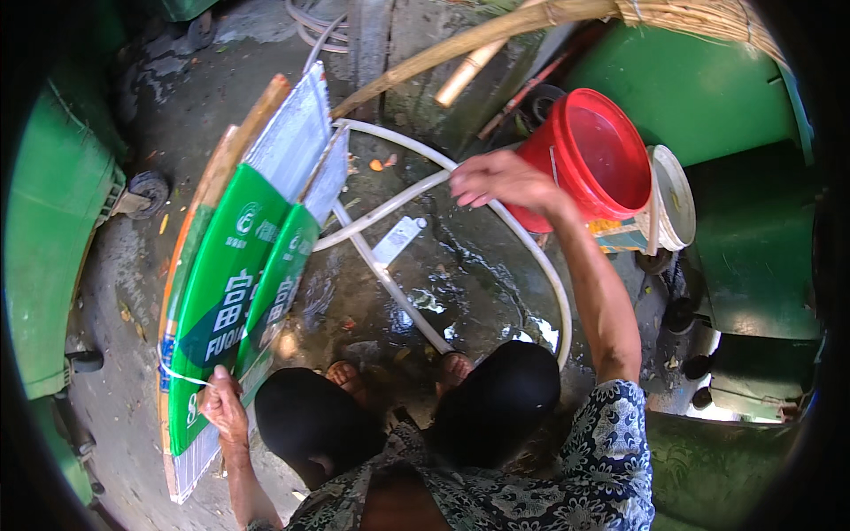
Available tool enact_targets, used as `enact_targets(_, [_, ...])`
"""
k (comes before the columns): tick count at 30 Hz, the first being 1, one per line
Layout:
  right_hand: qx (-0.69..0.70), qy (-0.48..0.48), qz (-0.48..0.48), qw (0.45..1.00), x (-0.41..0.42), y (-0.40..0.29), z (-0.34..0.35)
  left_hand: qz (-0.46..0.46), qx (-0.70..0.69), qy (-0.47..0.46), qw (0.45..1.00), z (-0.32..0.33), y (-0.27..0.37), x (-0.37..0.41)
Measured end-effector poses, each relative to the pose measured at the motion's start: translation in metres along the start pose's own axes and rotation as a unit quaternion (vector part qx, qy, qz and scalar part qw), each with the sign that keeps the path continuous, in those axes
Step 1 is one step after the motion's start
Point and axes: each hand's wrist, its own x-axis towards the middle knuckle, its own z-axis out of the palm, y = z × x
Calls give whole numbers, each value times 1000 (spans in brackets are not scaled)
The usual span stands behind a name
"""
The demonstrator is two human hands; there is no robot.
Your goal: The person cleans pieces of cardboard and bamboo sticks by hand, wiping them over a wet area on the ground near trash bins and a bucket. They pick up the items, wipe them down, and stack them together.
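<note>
A stack of flattened green printed cartons (226,285) and wooden boards (259,119) leans at an angle on my left; the cartons bear writing. My left hand (224,406) grips a white string (186,377) that runs across the stack near its lower end. In front of the red plastic bucket (531,159), my right hand (501,178) is held out with loosely bent fingers, and nothing shows in it. Behind its fingers passes a pale hose (398,199), looped over the wet concrete floor; from this angle I cannot tell whether they touch.
Green wheeled bins (60,245) line both sides. A white bucket (674,192) stands beside the red one. A bamboo broom (505,30) slants across the top. A pale flat piece (400,241) lies on the floor beside the hose.
</note>
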Motion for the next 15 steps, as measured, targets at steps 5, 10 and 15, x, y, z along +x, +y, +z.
enact_targets(5, [342, 293, -91, 888, -70, 40, -114, -39, 39, 5, 998, -8, 25, 7])
enact_targets(10, [328, 370, 64, 867, -102, 168, -231, -98, 2, -42, 994, -2, 28, 16])
enact_targets(15, [320, 321, -14, 891, -91, 177, -255, -108, 57, -52, 991, -10, 38, 16])
